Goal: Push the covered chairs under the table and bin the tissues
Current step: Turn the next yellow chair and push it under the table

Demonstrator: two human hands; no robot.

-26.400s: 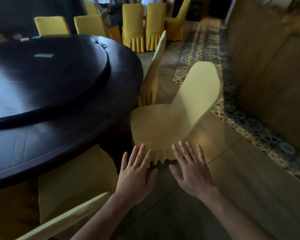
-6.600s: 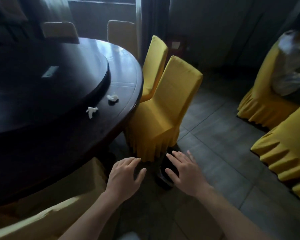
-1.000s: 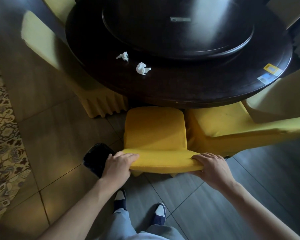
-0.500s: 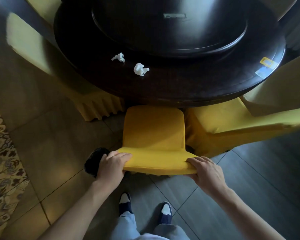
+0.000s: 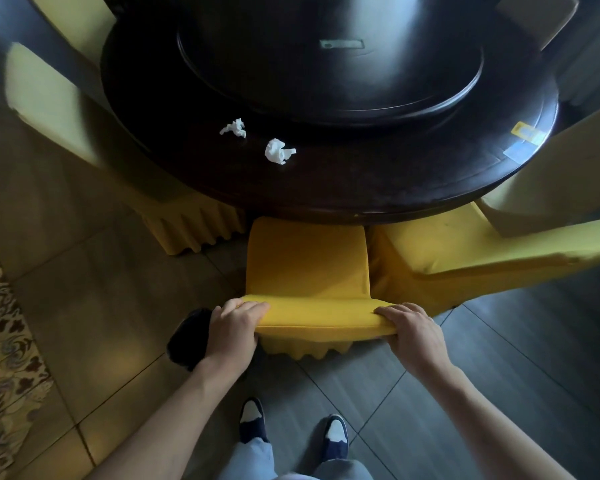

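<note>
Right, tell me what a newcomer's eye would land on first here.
First the bright yellow covered chair at centre, its seat partly under the dark round table, with the left hand and right hand gripping the two ends of its backrest top. Next, two crumpled white tissues lying on the table's near rim, left of centre, stark against the dark wood.

Yellow-covered chair (image 5: 307, 261) stands upright, seat tucked beneath the dark round worktop (image 5: 378, 181). Two crumpled white tissues (image 5: 278, 151) lie near its edge.
</note>
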